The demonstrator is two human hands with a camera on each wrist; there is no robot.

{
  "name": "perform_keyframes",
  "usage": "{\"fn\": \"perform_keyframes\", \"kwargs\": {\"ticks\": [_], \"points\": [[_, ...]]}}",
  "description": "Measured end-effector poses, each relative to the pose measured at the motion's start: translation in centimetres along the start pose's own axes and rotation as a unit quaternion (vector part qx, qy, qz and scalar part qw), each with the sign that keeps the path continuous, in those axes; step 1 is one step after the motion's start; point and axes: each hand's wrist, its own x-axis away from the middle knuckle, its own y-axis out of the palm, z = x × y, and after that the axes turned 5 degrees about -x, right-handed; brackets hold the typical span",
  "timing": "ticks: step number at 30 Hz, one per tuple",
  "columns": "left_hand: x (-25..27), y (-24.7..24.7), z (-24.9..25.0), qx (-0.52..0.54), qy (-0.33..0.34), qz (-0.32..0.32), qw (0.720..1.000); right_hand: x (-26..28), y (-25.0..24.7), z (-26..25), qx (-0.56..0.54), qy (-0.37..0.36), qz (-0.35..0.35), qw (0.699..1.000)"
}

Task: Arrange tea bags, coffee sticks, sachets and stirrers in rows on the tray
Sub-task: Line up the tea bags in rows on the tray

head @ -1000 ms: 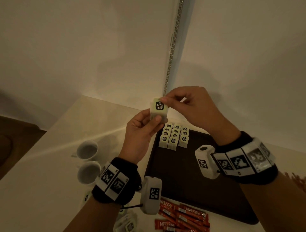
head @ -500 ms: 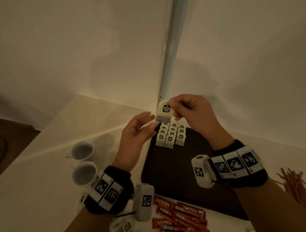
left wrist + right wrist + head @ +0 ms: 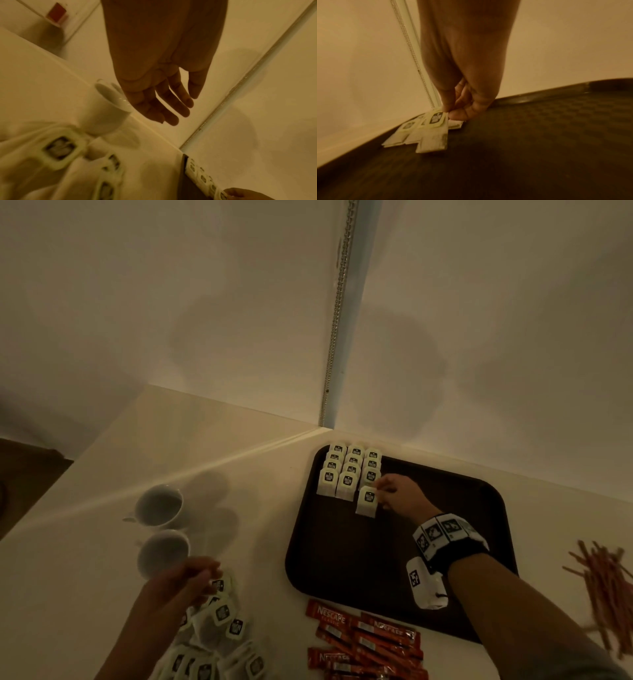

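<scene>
Since the earlier frames, both hands have parted: in the head view the right hand (image 3: 399,494) has lowered its white paper tea bag with a black label (image 3: 367,501) onto the dark brown plastic tray (image 3: 445,508), at the near end of the right-hand row, while the left hand (image 3: 181,583) has dropped over the loose heap of tea bags (image 3: 219,642) beside two white cups (image 3: 161,505). Left wrist view: fingers (image 3: 171,102) relaxed, spread, holding nothing. Right wrist view: thumb and fingertips (image 3: 448,106) pinch the bag's label, its lower edge on the tray.
</scene>
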Motion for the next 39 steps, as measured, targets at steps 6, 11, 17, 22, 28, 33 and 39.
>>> {"fn": "perform_keyframes", "kwargs": {"ticks": [6,11,17,22,28,33,39], "points": [[2.0,-2.2,-3.3,-0.013,-0.096,0.018,0.995,-1.8,0.7,0.3,-0.006,-0.001,0.081,0.997],[2.9,-3.2,-4.1,-0.023,-0.127,0.05,0.99,-3.0,1.1,0.2,0.014,0.005,0.108,0.994],[4.0,-3.9,-4.3,-0.05,-0.115,0.064,0.99,-0.7,2.3,-2.6,0.001,-0.082,0.156,0.984],[5.3,-4.5,-4.5,-0.072,-0.083,0.051,0.993,7.3,8.5,-5.8,0.11,-0.314,-0.112,0.936],[6.4,-4.9,-5.4,-0.142,-0.051,0.016,0.988,15.9,16.5,-4.3,0.302,-0.357,-0.331,0.819],[7.0,-4.5,-5.8,-0.13,-0.028,0.004,0.991,17.7,19.9,-3.8,0.313,-0.333,-0.282,0.844],[7.5,-3.9,-6.1,-0.09,-0.018,-0.012,0.996,17.2,20.5,-3.9,0.284,-0.324,-0.254,0.866]]}}
